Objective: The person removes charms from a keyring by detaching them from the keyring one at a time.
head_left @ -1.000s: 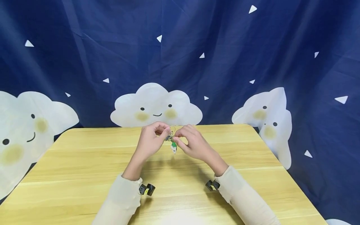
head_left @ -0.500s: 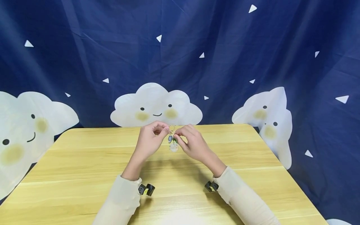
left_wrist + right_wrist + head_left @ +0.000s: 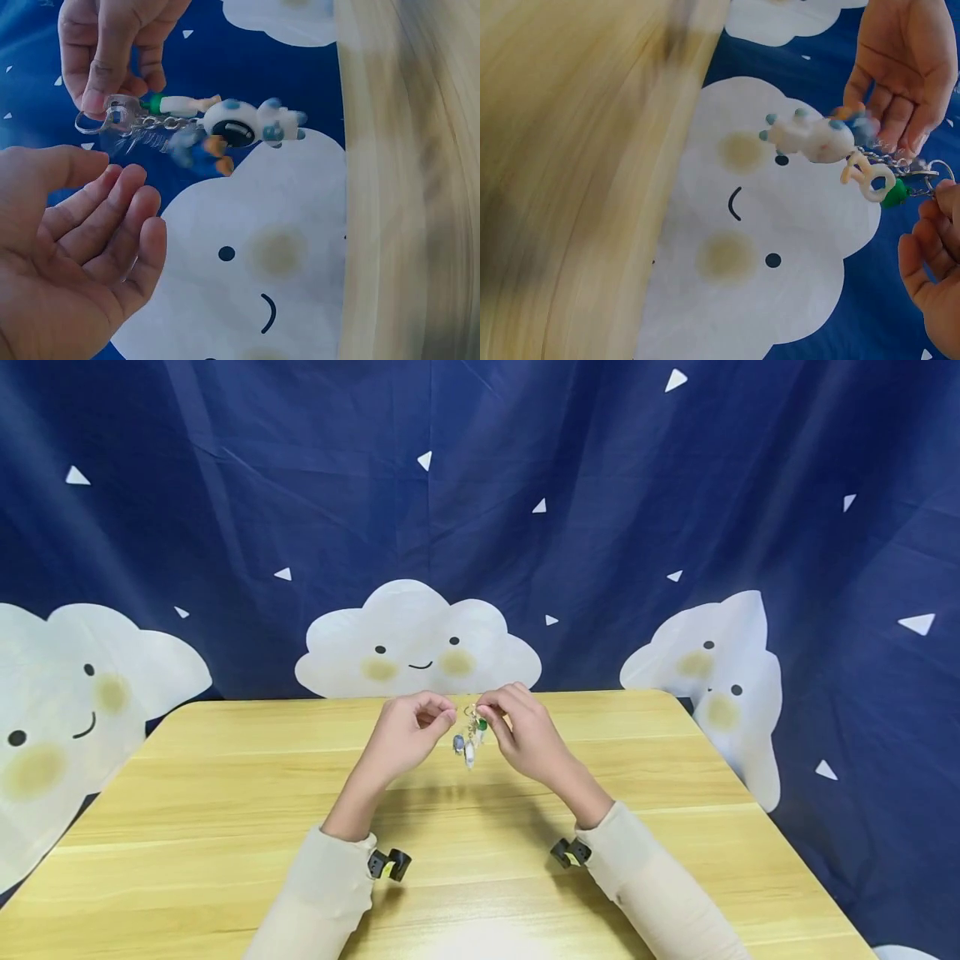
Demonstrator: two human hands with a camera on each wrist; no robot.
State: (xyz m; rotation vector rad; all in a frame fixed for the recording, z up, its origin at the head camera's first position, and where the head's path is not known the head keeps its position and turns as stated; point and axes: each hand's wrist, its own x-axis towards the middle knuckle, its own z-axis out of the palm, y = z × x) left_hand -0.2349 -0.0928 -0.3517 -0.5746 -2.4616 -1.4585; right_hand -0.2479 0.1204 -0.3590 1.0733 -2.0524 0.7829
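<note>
A bunch of keychains hangs in the air above the table, with small figures on metal chains and rings. My right hand (image 3: 528, 735) pinches its ring (image 3: 91, 122) between thumb and index finger. A white astronaut-like figure (image 3: 238, 124) with blue parts hangs from it. Beside that are a green-topped pendant (image 3: 894, 193) with a pale loop and a blurred blue figure (image 3: 459, 743) with orange bits. My left hand (image 3: 82, 247) is just beside the bunch, its fingers loosely bent and holding nothing. A clear piece (image 3: 124, 112) lies close to its thumb; whether they touch I cannot tell.
A pale wooden table (image 3: 465, 877) spreads below both hands. Behind it hangs a dark blue curtain (image 3: 480, 527) with white clouds and small triangles. Black camera mounts (image 3: 390, 864) sit on both wrists at the cream sleeves (image 3: 318, 889).
The left hand has let go of the bunch and moved slightly apart. My right hand has shifted a little to the right with the keychains, which now dangle and swing from its fingertips.
</note>
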